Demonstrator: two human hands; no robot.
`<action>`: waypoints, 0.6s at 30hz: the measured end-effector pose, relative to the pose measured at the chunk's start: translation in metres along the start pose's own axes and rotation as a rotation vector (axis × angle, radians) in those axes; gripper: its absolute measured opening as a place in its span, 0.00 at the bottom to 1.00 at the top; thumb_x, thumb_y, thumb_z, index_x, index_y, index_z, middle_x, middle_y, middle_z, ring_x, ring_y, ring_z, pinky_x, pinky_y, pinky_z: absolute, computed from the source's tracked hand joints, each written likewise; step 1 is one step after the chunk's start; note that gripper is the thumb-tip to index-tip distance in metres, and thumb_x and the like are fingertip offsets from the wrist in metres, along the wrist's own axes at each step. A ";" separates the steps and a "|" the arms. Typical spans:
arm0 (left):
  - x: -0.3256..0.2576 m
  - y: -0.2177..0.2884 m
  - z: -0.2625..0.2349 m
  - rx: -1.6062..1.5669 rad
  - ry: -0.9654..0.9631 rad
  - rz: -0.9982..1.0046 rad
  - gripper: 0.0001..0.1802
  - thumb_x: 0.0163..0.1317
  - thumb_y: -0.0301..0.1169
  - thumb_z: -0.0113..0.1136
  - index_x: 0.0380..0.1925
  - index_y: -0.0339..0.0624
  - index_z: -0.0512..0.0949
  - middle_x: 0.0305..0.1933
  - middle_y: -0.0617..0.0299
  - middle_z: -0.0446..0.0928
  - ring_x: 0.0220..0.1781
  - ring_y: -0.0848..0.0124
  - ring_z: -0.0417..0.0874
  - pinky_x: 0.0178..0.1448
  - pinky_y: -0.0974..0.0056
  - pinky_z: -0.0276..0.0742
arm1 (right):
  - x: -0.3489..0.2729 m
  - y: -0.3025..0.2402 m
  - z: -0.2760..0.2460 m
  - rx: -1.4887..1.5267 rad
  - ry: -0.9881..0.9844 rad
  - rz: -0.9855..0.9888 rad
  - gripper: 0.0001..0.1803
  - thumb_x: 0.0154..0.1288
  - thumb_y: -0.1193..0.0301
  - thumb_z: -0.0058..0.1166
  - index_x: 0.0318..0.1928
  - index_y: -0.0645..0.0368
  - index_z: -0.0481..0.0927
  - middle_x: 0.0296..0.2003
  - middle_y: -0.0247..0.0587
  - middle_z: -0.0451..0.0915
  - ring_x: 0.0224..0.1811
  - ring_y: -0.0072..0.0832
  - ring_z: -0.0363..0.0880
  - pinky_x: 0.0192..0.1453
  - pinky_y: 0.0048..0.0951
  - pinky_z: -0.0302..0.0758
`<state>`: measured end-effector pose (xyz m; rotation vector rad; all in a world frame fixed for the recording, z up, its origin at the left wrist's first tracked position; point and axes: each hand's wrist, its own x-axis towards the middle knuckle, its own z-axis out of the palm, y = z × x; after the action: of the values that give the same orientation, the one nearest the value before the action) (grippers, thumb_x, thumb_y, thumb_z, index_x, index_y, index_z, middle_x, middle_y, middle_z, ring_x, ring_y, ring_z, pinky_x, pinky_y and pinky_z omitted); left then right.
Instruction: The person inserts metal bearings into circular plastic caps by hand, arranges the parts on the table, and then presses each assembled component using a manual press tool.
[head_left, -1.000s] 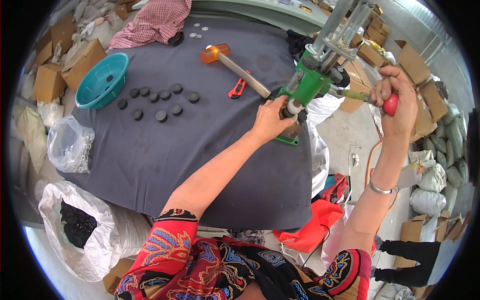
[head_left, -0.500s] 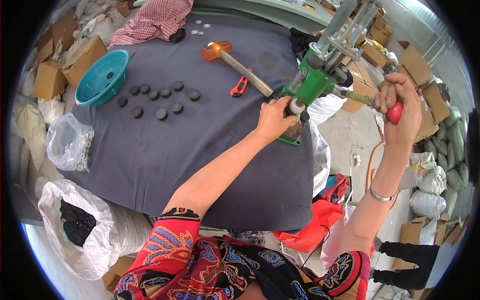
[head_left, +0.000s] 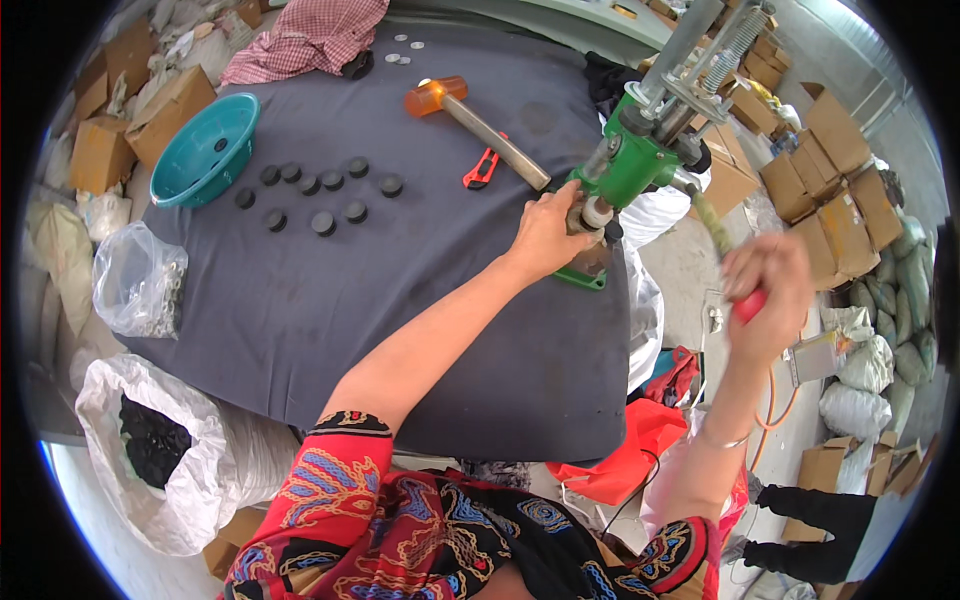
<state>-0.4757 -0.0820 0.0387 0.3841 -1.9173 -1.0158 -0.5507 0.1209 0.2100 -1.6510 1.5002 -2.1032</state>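
A green hand press (head_left: 632, 168) stands at the table's right edge. My left hand (head_left: 545, 238) is at its lower part, with fingers closed around the spot beneath the pale ram tip (head_left: 597, 211); what they hold is hidden. My right hand (head_left: 772, 292), smeared by motion, is wrapped round the red knob (head_left: 748, 306) of the press lever (head_left: 712, 222). Left of the press lie a mallet (head_left: 500, 140) with an orange head and a red utility knife (head_left: 482, 170). Several round black pieces (head_left: 322, 223) are scattered on the dark tablecloth (head_left: 400, 290).
A teal basin (head_left: 165, 190) and a clear bag (head_left: 135, 280) of small parts sit at the left. Below stands a white sack (head_left: 225, 440) of black pieces. A checked cloth (head_left: 310, 38) and several pale discs (head_left: 400, 58) lie farther back. A person's dark-clad legs (head_left: 820, 520) show at lower right.
My right hand has swung the lever down and toward me, slightly left. My left hand stays at the press with little change.
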 end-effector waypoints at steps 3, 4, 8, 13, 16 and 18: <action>-0.007 0.022 -0.034 0.077 -0.127 -0.070 0.33 0.46 0.26 0.67 0.56 0.35 0.70 0.52 0.48 0.77 0.55 0.54 0.77 0.59 0.59 0.73 | -0.022 0.014 -0.008 0.087 0.014 -0.218 0.12 0.66 0.71 0.42 0.39 0.69 0.73 0.15 0.35 0.68 0.18 0.22 0.65 0.31 0.28 0.67; -0.011 0.026 -0.050 0.053 -0.130 -0.089 0.28 0.49 0.25 0.64 0.53 0.35 0.72 0.51 0.48 0.78 0.54 0.56 0.78 0.59 0.59 0.73 | -0.023 0.016 -0.009 0.094 0.012 -0.226 0.12 0.66 0.71 0.42 0.39 0.69 0.73 0.15 0.35 0.68 0.18 0.22 0.65 0.31 0.28 0.67; -0.026 0.033 -0.096 0.049 -0.088 -0.066 0.23 0.50 0.23 0.62 0.50 0.36 0.75 0.48 0.48 0.79 0.54 0.58 0.79 0.58 0.59 0.74 | -0.007 0.009 -0.017 0.107 -0.032 -0.096 0.11 0.66 0.73 0.39 0.40 0.68 0.73 0.15 0.35 0.67 0.18 0.23 0.65 0.32 0.28 0.67; -0.043 0.026 -0.100 0.083 -0.064 -0.111 0.22 0.50 0.23 0.62 0.49 0.35 0.76 0.47 0.48 0.80 0.52 0.57 0.80 0.57 0.58 0.74 | 0.009 -0.006 -0.012 0.058 -0.020 0.084 0.11 0.65 0.75 0.38 0.39 0.68 0.73 0.14 0.34 0.66 0.17 0.23 0.64 0.31 0.29 0.67; -0.051 0.026 -0.086 0.074 -0.070 -0.125 0.22 0.49 0.22 0.62 0.48 0.35 0.76 0.46 0.48 0.80 0.51 0.57 0.80 0.57 0.58 0.75 | 0.004 -0.001 -0.014 0.084 0.018 0.108 0.11 0.65 0.75 0.38 0.39 0.69 0.74 0.14 0.35 0.66 0.17 0.24 0.65 0.31 0.29 0.67; -0.043 0.025 -0.074 0.074 -0.073 -0.140 0.22 0.49 0.22 0.61 0.48 0.35 0.76 0.46 0.49 0.80 0.50 0.56 0.81 0.56 0.58 0.75 | -0.004 0.005 -0.014 0.065 0.014 0.019 0.11 0.65 0.75 0.38 0.39 0.69 0.73 0.14 0.35 0.66 0.17 0.24 0.65 0.32 0.29 0.67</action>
<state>-0.3879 -0.0772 0.0523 0.5358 -2.0207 -1.0641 -0.5624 0.1298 0.2050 -1.5975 1.4300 -2.1341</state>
